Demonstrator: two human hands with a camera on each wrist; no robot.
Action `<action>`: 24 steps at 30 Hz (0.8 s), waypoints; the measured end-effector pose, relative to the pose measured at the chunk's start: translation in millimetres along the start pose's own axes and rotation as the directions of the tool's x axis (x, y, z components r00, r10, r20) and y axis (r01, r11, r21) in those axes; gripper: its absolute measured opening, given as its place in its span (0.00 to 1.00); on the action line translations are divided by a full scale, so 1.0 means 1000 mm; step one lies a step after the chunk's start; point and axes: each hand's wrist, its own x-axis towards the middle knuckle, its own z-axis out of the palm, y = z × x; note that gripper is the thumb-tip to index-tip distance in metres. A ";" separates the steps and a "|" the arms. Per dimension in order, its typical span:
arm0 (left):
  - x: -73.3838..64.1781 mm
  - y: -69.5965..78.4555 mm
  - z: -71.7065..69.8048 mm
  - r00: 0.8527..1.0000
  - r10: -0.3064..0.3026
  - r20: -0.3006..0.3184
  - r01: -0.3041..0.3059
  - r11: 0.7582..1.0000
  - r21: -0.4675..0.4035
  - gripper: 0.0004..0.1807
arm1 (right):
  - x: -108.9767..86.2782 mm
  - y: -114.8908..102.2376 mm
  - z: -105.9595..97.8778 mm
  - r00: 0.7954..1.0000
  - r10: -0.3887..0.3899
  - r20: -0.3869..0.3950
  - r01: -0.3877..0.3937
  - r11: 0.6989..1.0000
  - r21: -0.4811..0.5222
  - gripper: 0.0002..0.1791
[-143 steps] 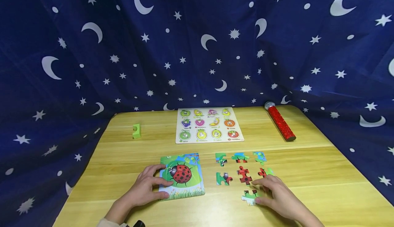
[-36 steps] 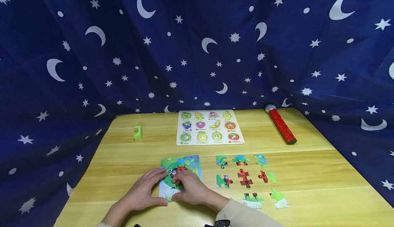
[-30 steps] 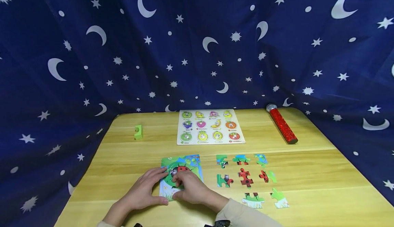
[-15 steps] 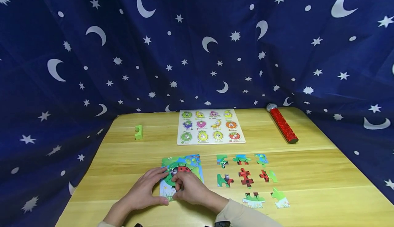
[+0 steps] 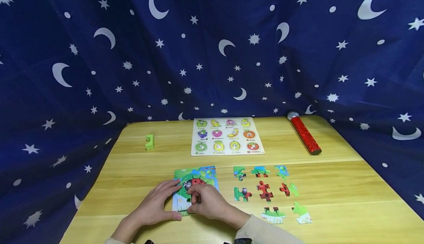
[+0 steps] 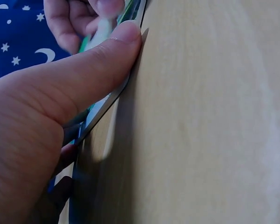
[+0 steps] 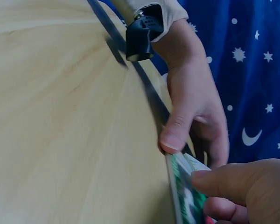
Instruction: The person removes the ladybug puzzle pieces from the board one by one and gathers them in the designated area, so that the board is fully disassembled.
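Note:
A ladybug jigsaw board (image 5: 210, 174) lies left of the middle of the table. My left hand (image 5: 153, 205) rests along its left side, fingers fairly straight, with the thumb (image 6: 123, 35) against the near edge in the left wrist view. With thumb and fingers, my right hand (image 5: 208, 201) pinches a corner puzzle piece (image 5: 182, 204) with white and green printing, its near edge tilted up from the board. In the right wrist view this puzzle piece (image 7: 195, 162) shows just past the right thumb; much of it is hidden behind the fingers.
Several loose puzzle pieces lie in rows right of the board, among them a red middle piece (image 5: 264, 191) and a grass corner piece (image 5: 301, 213). Behind stand a fruit peg board (image 5: 226, 156), a red glitter microphone (image 5: 304, 135) and a green block (image 5: 150, 142). A starry curtain (image 5: 198, 82) hangs behind.
The right hand has gone from the loose pieces, where it set down a grass corner piece, to the board. There its fingers have tilted up another corner piece. The left hand stays.

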 end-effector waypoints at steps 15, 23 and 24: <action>0.001 -0.001 0.000 1.000 0.022 -0.001 -0.022 1.000 0.008 0.50 | -0.075 0.027 -0.073 0.987 0.031 -0.157 -0.032 0.999 -0.003 0.19; 0.001 -0.003 -0.001 1.000 0.009 0.010 -0.009 1.000 0.017 0.50 | -0.126 0.042 -0.098 0.978 0.064 -0.200 -0.083 0.993 -0.087 0.19; 0.002 -0.003 -0.001 1.000 0.009 0.012 -0.009 1.000 0.018 0.50 | -0.130 0.043 -0.098 0.977 0.069 -0.200 -0.090 0.991 -0.098 0.19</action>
